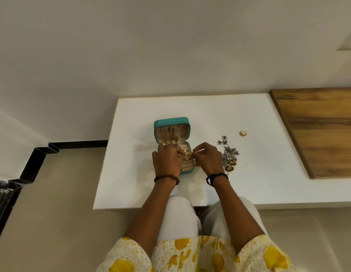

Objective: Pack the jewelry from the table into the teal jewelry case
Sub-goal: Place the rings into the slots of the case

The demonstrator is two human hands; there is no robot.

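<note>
One view only here, from a camera on the person's head, looking steeply forward and down. It's wide-angle, so the wall's lines bow toward the edges. The white bench (190, 114) sits mid-frame at arm's length, both forearms reaching up into the picture from the bottom edge. The lap and a yellow-printed top (190, 256) fill the lowest strip, directly under the lens. Floor runs off to the left, bare wall fills the upper half.
</note>
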